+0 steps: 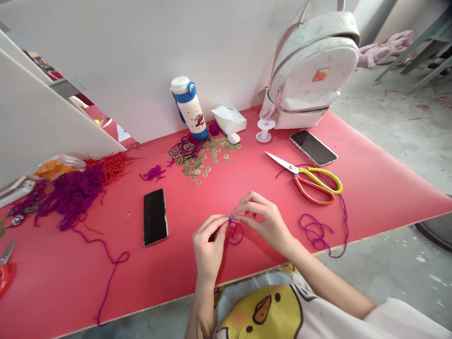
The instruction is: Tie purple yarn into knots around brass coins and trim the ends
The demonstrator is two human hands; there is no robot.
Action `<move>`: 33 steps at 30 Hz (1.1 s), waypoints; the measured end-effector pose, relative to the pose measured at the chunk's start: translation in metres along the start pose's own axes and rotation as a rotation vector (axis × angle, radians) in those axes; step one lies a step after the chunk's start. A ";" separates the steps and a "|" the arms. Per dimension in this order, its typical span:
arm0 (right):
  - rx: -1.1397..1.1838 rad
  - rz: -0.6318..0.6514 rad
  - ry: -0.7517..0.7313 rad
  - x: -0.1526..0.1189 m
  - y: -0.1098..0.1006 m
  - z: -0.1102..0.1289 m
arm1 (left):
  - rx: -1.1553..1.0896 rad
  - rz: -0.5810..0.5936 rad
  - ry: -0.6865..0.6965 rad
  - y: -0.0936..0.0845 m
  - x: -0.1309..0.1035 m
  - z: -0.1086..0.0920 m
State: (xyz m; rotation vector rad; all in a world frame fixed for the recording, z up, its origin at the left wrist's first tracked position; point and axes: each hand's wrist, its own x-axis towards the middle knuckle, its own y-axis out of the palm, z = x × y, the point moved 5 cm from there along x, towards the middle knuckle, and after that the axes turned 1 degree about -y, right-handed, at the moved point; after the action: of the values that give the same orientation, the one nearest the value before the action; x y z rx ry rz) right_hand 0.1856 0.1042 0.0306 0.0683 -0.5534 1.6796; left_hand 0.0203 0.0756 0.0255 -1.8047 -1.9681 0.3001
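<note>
My left hand (211, 235) pinches a purple cord (241, 239) between thumb and forefinger, close above the red tabletop. Coming in from the right, my right hand (263, 217) has its thumb and forefinger together on the same cord, fingertips almost touching the left ones. A loop of the cord hangs below the fingertips; whether a coin is caught in it is hidden. To the right lie scissors (299, 176) with one yellow and one red handle, and a loose length of purple cord (319, 235) curls near the table edge.
Holed brass coins (194, 165) lie scattered beyond my hands, near a white-blue bottle (190, 108). One phone (155, 216) is at left, another phone (313, 147) at right. A white backpack (314, 70), spool (264, 131), tissue pack (231, 120) and purple yarn heap (72, 193) surround the work area.
</note>
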 end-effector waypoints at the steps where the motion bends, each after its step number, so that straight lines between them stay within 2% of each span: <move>1: -0.013 0.014 -0.017 0.001 0.000 0.001 | -0.003 0.005 0.000 0.000 0.000 0.000; 5: -0.056 0.065 -0.055 0.002 0.002 0.001 | -0.012 0.035 -0.003 0.001 0.000 0.001; 9: -0.026 0.117 0.015 0.003 0.004 -0.002 | -0.032 0.073 -0.010 0.002 -0.001 0.001; 14: -0.003 0.142 0.086 -0.001 0.007 -0.004 | -0.049 0.054 -0.026 0.000 -0.003 0.003; 18: -0.047 0.146 0.046 -0.005 0.006 0.001 | -0.046 0.037 -0.037 0.000 -0.004 0.003; 23: -0.094 0.216 -0.020 -0.005 0.005 0.008 | -0.039 0.047 -0.024 0.000 -0.006 0.003; 28: 0.090 0.412 0.046 -0.007 0.012 0.011 | -0.026 0.056 -0.004 -0.002 -0.010 0.003; 33: 0.281 0.488 0.163 -0.014 0.009 0.005 | -0.036 0.043 -0.029 -0.003 -0.012 0.005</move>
State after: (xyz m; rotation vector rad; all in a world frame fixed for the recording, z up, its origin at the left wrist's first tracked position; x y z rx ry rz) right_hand 0.1781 0.0887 0.0275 -0.0020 -0.2135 2.2092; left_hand 0.0156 0.0643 0.0207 -1.8773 -1.9679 0.3087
